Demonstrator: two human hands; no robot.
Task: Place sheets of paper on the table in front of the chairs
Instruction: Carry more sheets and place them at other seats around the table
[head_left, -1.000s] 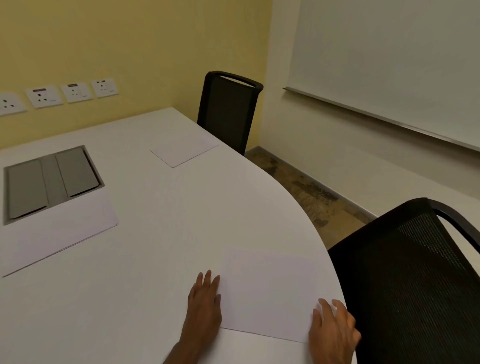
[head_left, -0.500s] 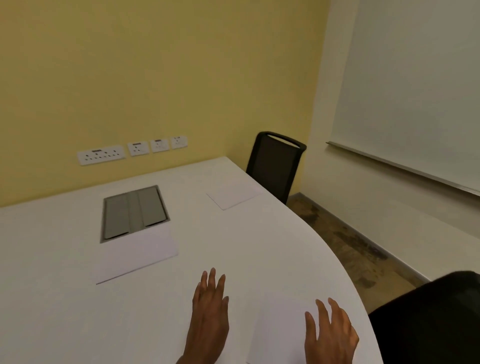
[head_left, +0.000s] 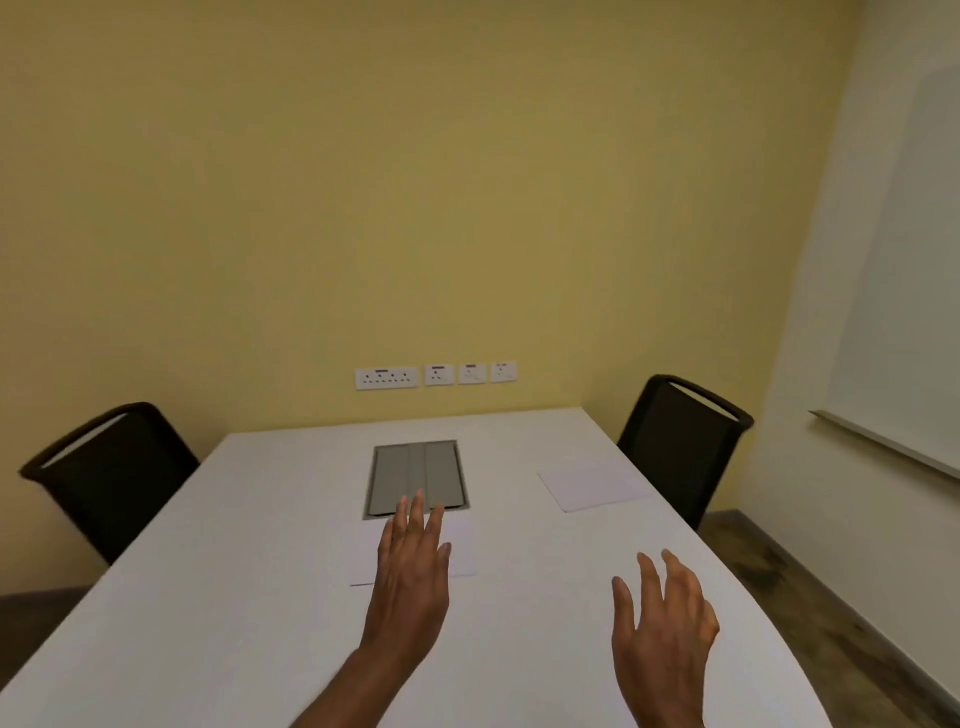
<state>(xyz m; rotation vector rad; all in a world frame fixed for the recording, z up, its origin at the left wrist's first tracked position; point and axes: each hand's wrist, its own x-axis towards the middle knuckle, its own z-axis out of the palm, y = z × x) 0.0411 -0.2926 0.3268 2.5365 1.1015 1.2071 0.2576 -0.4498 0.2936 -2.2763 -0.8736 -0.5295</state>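
Observation:
A white table (head_left: 249, 545) fills the lower view. One sheet of paper (head_left: 592, 486) lies flat at the right edge, in front of the right black chair (head_left: 680, 441). A small stack of paper (head_left: 462, 551) lies in the middle, just below the grey panel. My left hand (head_left: 413, 566) reaches forward over that stack with straight fingers and holds nothing. My right hand (head_left: 662, 623) hovers over the table's near right part, fingers spread and empty. A second black chair (head_left: 104, 478) stands at the left side with no sheet before it.
A grey cable hatch (head_left: 415, 478) is set into the table's middle. Wall sockets (head_left: 436, 375) sit on the yellow wall behind. A whiteboard (head_left: 904, 322) hangs on the right wall. Bare floor (head_left: 810, 597) runs along the table's right edge.
The view swung left and up, away from the near right chair and the sheet laid before it. Both hands left that sheet; my left hand now reaches over the middle stack.

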